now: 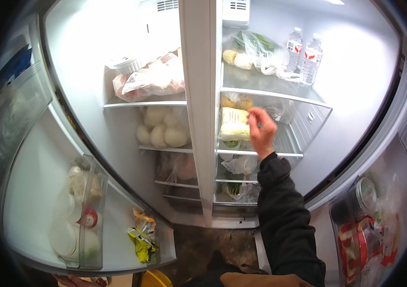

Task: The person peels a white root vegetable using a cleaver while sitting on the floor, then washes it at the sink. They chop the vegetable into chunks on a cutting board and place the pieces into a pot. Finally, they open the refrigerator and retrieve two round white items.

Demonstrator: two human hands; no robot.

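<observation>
My right hand (262,129), in a black sleeve, reaches up to a middle shelf of the right compartment. Its fingers are curled at the right edge of a pale yellow, printed plastic-wrapped package (234,125); whether they grip it cannot be told. A clear bag of yellow round items (241,101) sits behind the package, and another clear plastic bag (282,111) lies to the right. At the bottom left, beyond the door, a partly cut-off hand (72,280) is beside a container with dark red contents (100,281). Whether that hand is mine cannot be told.
Both refrigerator doors stand open. The upper right shelf (279,94) holds two water bottles (311,59) and bagged vegetables (257,46). Bagged white round items (164,131) fill a left shelf. Door bins (85,263) hold containers and packets. A yellow basin (156,280) is below.
</observation>
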